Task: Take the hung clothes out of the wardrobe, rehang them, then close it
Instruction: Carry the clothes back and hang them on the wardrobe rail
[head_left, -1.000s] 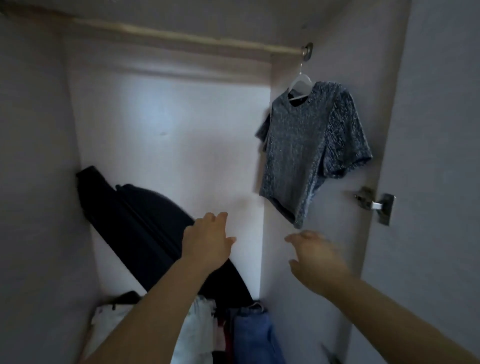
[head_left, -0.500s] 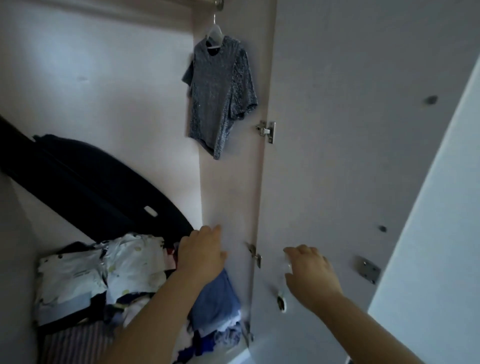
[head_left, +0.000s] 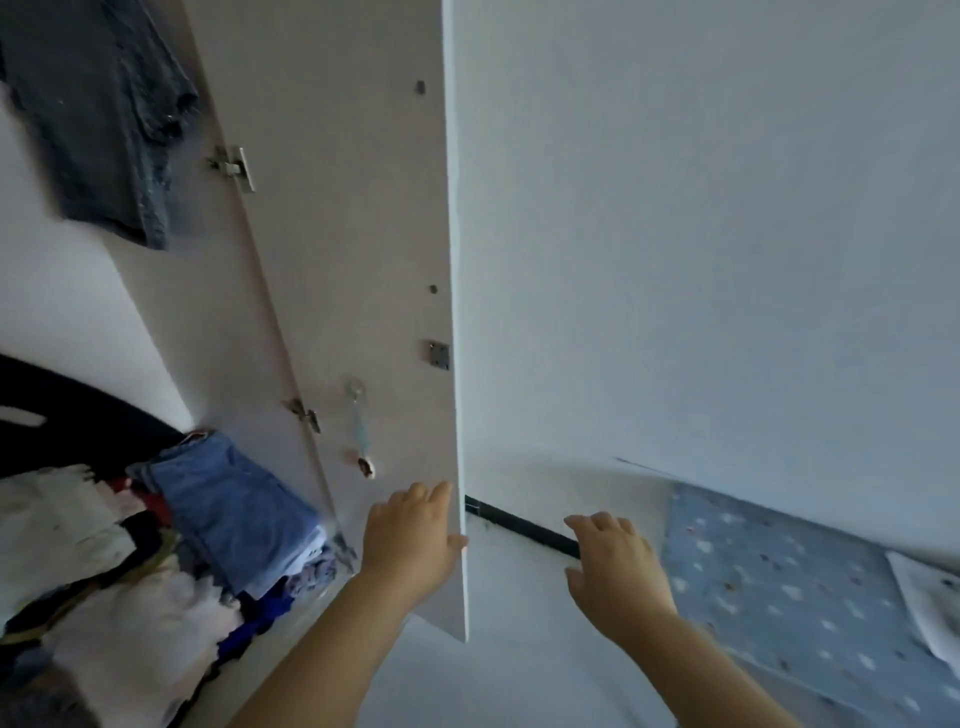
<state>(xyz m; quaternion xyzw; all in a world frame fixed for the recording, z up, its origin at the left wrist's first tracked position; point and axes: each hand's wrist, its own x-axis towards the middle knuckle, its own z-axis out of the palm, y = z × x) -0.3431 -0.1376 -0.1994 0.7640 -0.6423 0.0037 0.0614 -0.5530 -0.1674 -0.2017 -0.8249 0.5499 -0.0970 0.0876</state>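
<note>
Pale laminate wardrobe door (head_left: 332, 260) stands open, its free edge turned toward the viewer. Left grip (head_left: 410, 535) holds that edge low down: fingers on the inner face, thumb hooked round the edge. Right grip (head_left: 613, 571) hovers beyond the door, fingers relaxed, holding nothing. Grey T-shirt (head_left: 104, 119) hangs inside at upper left, above folded clothes (head_left: 104, 571) piled below. Step in hand, by judgement: closing, with rehanging apparently done. The next move calls for swinging the door about its upper hinge (head_left: 234, 166) toward the frame, freeing the thumb before the edge seats and trapping no hem.
</note>
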